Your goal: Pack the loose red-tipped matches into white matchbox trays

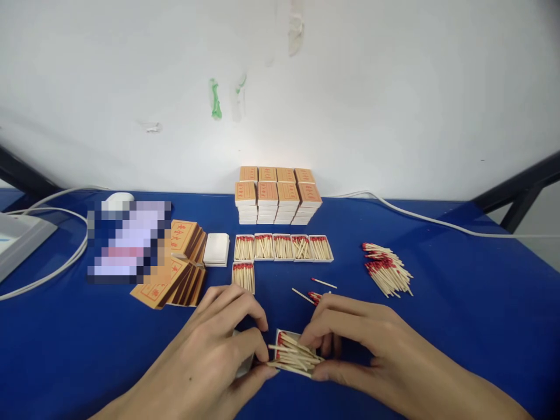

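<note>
In front of me lies an open white matchbox tray (292,368), filled with red-tipped matches (297,353), some lying crosswise and sticking out past its left side. My right hand (354,338) is closed at the tray's right end, thumb at the near corner and index finger over the matches. My left hand (227,344) is curled at the left end, with thumb and index finger at the protruding match ends. Partly hidden under the left hand is a pale object (244,356), perhaps another tray. A few loose matches (314,296) lie just beyond my right fingers.
Filled trays (283,248) stand in a row, with one more tray (243,277) before it. Behind are stacked matchboxes (277,195). To the left are empty sleeves (175,274), white trays (216,249) and a blurred phone (131,239). A match pile (387,269) lies right.
</note>
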`<state>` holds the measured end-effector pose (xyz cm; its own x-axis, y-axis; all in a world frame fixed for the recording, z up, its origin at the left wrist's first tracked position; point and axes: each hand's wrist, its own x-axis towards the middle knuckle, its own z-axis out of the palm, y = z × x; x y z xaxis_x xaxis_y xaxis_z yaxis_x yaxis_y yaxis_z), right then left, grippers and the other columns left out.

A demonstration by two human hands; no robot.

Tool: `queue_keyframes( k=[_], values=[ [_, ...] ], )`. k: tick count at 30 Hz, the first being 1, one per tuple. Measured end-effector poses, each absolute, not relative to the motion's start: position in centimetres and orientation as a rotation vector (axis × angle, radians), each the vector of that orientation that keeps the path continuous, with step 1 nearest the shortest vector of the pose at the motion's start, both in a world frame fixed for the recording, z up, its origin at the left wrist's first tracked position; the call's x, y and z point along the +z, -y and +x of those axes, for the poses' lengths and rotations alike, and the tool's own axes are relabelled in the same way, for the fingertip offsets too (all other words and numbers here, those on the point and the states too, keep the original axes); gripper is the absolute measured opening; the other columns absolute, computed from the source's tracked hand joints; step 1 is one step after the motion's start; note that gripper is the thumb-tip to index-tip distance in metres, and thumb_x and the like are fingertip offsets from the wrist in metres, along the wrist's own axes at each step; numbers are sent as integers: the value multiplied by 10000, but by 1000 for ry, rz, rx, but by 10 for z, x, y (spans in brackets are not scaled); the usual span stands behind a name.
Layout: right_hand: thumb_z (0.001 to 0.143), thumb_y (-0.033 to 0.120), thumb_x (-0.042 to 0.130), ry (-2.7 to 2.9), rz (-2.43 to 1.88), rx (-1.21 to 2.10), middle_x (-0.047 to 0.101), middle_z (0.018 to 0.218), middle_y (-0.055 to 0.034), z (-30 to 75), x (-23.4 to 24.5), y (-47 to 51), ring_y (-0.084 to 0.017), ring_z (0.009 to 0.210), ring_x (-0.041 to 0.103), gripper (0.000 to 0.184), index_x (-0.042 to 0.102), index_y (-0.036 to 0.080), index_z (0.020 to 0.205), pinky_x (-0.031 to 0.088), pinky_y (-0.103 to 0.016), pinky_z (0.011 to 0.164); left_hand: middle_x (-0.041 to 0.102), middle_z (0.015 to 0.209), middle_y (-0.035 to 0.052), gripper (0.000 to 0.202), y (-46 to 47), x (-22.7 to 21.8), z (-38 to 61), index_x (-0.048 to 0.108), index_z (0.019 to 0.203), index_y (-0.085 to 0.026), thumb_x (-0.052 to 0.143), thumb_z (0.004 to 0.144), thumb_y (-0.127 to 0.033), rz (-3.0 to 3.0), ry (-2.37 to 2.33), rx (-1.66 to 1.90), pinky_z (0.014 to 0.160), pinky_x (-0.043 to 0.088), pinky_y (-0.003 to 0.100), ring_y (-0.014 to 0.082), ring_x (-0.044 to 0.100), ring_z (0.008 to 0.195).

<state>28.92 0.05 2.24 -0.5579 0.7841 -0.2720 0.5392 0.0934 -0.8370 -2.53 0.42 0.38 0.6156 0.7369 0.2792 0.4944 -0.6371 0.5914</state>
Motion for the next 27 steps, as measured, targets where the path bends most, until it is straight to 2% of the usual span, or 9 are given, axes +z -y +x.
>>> queue_keyframes(
  k=[3, 8, 11, 15, 17, 21, 24, 27],
  values=[
    [1166, 559, 829, 2166, -1324, 1445, 790, 1253, 32, 291, 22, -1, -181, 1120, 763, 189, 838, 380, 1227, 606, -302, 1019, 761, 1218, -4, 271, -4, 6, -27, 749, 969, -285, 916, 1029, -81, 2356, -956, 681, 995, 552, 365, 239, 727, 1165],
    [1164, 551, 837, 2181, -1319, 1435, 786, 1249, 46, 291, 21, -6, -178, 1128, 760, 179, 833, 395, 1250, 595, -302, 996, 784, 1135, -26, 147, -7, 12, -28, 741, 1100, -295, 818, 1183, -202, 2271, -881, 755, 943, 556, 350, 202, 749, 1086],
    [1154, 561, 846, 2177, -1291, 1460, 801, 1239, 32, 290, 21, -9, -195, 1118, 759, 201, 848, 388, 1256, 595, -317, 973, 794, 1067, -17, 105, -8, 11, -20, 728, 1195, -268, 729, 1230, -169, 2363, -810, 809, 893, 534, 360, 195, 739, 982],
    [1123, 577, 884, 2133, -1287, 1452, 789, 1164, 34, 290, 23, -9, -187, 1048, 739, 234, 844, 379, 1240, 585, -323, 988, 751, 983, 13, 194, -7, 4, -5, 739, 1143, -225, 628, 1234, -94, 2595, -787, 855, 810, 457, 399, 216, 683, 880],
    [1117, 603, 882, 2107, -1301, 1459, 783, 1155, 31, 291, 24, -8, -189, 1035, 736, 256, 849, 384, 1246, 588, -332, 1007, 748, 999, 22, 174, -7, 1, 2, 748, 1160, -217, 627, 1250, -129, 2635, -788, 862, 805, 453, 402, 224, 671, 895],
    [1091, 676, 874, 2092, -1373, 1425, 799, 1215, -16, 296, 22, -5, -243, 1084, 747, 356, 887, 392, 1305, 617, -378, 998, 733, 1057, 31, 196, -7, 1, 2, 750, 1257, -193, 600, 1303, -309, 2596, -781, 955, 827, 479, 402, 226, 637, 926],
    [1059, 702, 896, 2088, -1415, 1411, 805, 1238, -32, 300, 20, -3, -264, 1108, 750, 407, 900, 401, 1333, 627, -396, 1002, 734, 1154, 43, 232, -8, 6, -8, 740, 1358, -201, 706, 1261, -409, 2568, -837, 838, 883, 524, 397, 236, 657, 999],
    [1047, 685, 920, 2077, -1426, 1413, 796, 1232, -24, 300, 19, -2, -251, 1116, 742, 398, 896, 405, 1328, 622, -386, 1022, 752, 1219, 51, 250, -10, 11, -18, 735, 1396, -224, 731, 1245, -423, 2593, -861, 768, 908, 553, 384, 237, 696, 1048]
  ],
)
